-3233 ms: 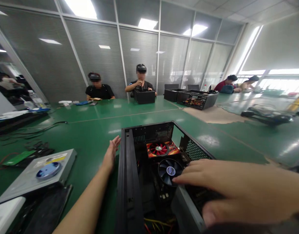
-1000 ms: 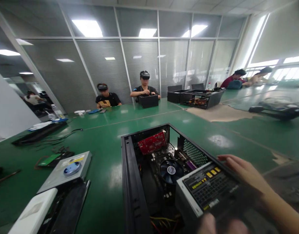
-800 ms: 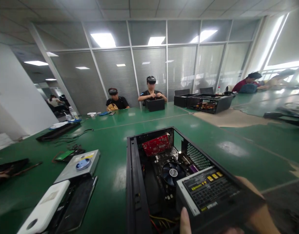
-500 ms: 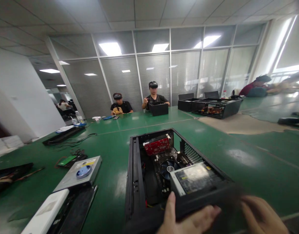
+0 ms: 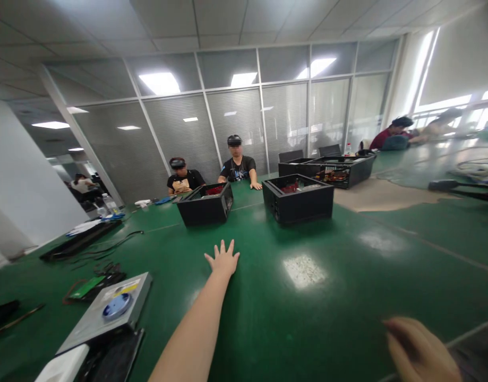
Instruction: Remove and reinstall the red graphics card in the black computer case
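My left hand [image 5: 223, 261] lies palm down on the green tabletop with its fingers spread, holding nothing. Just beyond it stand two black computer cases, both lying with an open side up. The left computer case [image 5: 204, 211] has a bit of red inside. Inside the right computer case [image 5: 301, 207] a red card and a silvery part show. Neither case is touched by my hands. At the lower right, my right hand [image 5: 422, 350] is over the near table edge. Its fingers look curled but are blurred, and I see no object in it.
At left lie a silver disc drive [image 5: 108, 313] with a blue round piece [image 5: 117, 306] on it, a green circuit board [image 5: 88, 286] and a white box [image 5: 64, 366]. Across the table sit a person [image 5: 238, 165] and another person [image 5: 183, 178]. More open cases [image 5: 347, 172] stand behind.
The computer case between my hands has left the near edge; two cases now stand farther off, mid-table. My left hand has reached forward, empty. The person opposite now has a hand on the table.
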Available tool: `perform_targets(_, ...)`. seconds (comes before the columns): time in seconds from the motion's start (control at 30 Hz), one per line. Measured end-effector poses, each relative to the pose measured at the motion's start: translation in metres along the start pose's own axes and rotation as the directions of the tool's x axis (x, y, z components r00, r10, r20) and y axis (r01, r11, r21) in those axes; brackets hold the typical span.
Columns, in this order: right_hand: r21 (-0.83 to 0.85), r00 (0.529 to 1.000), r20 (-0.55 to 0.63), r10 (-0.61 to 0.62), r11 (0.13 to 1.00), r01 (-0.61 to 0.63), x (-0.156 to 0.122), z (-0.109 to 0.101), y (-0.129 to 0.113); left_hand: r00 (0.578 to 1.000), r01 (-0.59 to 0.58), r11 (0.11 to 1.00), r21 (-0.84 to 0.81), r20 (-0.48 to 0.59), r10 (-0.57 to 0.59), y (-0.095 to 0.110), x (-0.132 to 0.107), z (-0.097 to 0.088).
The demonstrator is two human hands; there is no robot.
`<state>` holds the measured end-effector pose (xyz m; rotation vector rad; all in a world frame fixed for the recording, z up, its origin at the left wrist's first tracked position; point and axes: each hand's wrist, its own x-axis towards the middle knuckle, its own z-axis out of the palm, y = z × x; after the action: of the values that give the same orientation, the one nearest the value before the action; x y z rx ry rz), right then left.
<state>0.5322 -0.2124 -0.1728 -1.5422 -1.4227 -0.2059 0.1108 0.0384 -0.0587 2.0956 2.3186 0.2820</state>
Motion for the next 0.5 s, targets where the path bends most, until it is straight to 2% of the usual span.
perform_targets(0.07,-0.042,0.998,0.032,0.048,0.998,-0.046,0.003,0.0,-0.005,0.999,0.024,1.0,0.002,-0.036,-0.024,-0.01,-0.008,0.018)
perform_targets(0.13,-0.048,0.987,0.118,0.106,0.994,-0.101,0.014,-0.007,-0.016,0.996,0.019,1.0,0.002,-0.084,-0.019,-0.02,-0.012,0.029)
perform_targets(0.2,0.009,0.974,0.206,0.096,0.995,-0.1,0.04,-0.021,-0.029,0.994,-0.002,1.0,0.003,-0.106,0.002,-0.025,-0.012,0.033)
perform_targets(0.23,0.044,0.975,0.216,0.052,0.997,-0.063,0.059,-0.029,-0.035,0.994,-0.011,1.0,0.003,-0.11,0.011,-0.026,-0.011,0.034)
perform_targets(0.3,0.082,0.978,0.192,-0.081,0.994,0.066,0.111,-0.043,-0.047,0.993,-0.02,1.0,0.0,-0.12,0.02,-0.026,-0.008,0.035)
perform_targets(0.37,0.051,0.963,0.171,-0.208,0.978,0.202,0.176,-0.047,-0.055,0.99,-0.024,1.0,-0.005,-0.139,0.023,-0.025,-0.006,0.036)
perform_targets(0.43,-0.017,0.94,0.205,-0.272,0.959,0.282,0.246,-0.037,-0.055,0.988,-0.025,1.0,-0.01,-0.155,0.023,-0.024,-0.006,0.036)
perform_targets(0.5,-0.082,0.932,0.243,-0.269,0.952,0.297,0.309,-0.016,-0.048,0.986,-0.022,1.0,-0.014,-0.165,0.02,-0.024,-0.008,0.036)
